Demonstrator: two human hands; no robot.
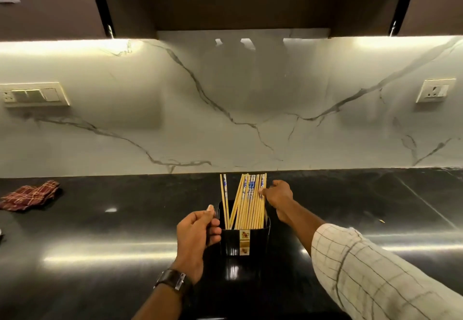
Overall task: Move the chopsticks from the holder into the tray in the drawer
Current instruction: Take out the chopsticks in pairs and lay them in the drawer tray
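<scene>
Your left hand (198,234) grips the left wall of the glossy black rectangular holder (244,243), which stands on the polished black table (100,232) between your hands. The pale bamboo chopsticks with blue-patterned tops (250,202) stand inside it. Your right hand (278,195) touches their upper right edge; a firm grasp cannot be confirmed.

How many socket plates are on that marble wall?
2. One socket plate sits on the left of the marble wall, above the checked cloth. The other socket plate sits on the right. Others may lie outside the view.
</scene>
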